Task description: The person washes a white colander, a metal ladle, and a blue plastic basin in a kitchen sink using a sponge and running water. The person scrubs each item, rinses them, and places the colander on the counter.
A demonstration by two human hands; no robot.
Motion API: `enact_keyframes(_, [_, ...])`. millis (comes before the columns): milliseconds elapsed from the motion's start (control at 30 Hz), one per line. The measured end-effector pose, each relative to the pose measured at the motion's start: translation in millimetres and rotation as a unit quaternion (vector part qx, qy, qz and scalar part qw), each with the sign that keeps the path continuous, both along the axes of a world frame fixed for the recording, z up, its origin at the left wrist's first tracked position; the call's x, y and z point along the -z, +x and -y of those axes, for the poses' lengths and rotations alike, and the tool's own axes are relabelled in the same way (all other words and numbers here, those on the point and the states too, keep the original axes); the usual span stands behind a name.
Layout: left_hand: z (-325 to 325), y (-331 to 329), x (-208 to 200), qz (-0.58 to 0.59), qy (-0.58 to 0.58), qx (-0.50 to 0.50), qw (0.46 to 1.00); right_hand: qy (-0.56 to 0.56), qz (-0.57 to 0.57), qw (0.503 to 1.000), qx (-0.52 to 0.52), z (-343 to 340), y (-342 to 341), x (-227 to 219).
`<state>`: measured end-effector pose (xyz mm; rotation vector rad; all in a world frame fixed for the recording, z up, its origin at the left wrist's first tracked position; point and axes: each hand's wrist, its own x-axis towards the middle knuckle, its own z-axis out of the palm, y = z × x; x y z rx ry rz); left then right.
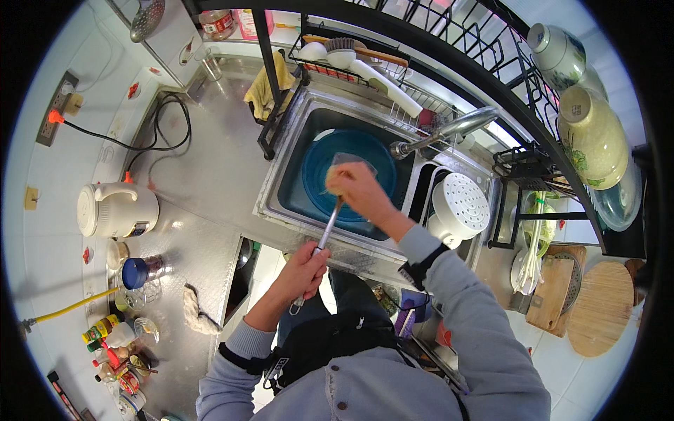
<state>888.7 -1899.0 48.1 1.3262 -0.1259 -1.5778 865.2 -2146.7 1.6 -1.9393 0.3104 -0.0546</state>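
Observation:
My left hand is wrapped round the pale handle of a long metal kitchen utensil with a hanging loop at its end. The utensil slants up and away over the sink. My right hand is closed near its far end, with a tan, sponge-like pad under the fingers. Past these fingers a flat, greyish see-through shape shows; the hand hides how it joins the utensil. Below both lies a round teal basin inside the sink.
A faucet reaches over the sink from the right. Beside it stands a white perforated basket. A black rack spans the back. On the left counter are a white kettle, a cord, jars and a rag.

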Motion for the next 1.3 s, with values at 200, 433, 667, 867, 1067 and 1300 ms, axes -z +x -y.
enact_keyframes(200, [13.9,-5.8,6.7,-0.032,0.021,0.001,0.999,-0.274,0.133,0.948,0.092,16.6,-4.9,33.7])
enact_keyframes(433, [16.3,10.6,28.7,-0.006,0.044,0.013,0.999,-0.251,0.145,0.943,0.166,25.1,-0.9,63.6])
enact_keyframes(667, [29.6,23.7,47.4,-0.028,0.049,0.01,0.998,-0.208,0.115,0.97,0.052,17.3,-4.3,88.6])
enact_keyframes(867, [44.7,24.5,60.7,-0.026,0.054,-0.001,0.998,-0.199,0.106,0.964,0.142,15.6,0.6,88.2])
enact_keyframes(1067, [59.6,35.4,85.5,0.001,0.067,-0.04,0.997,-0.041,0.063,0.997,0.023,-38.9,-14.3,67.5])
enact_keyframes(1300, [68.7,22.1,92.7,0.027,0.061,-0.003,0.998,-0.075,0.062,0.989,0.114,-15.2,-11.3,74.0])
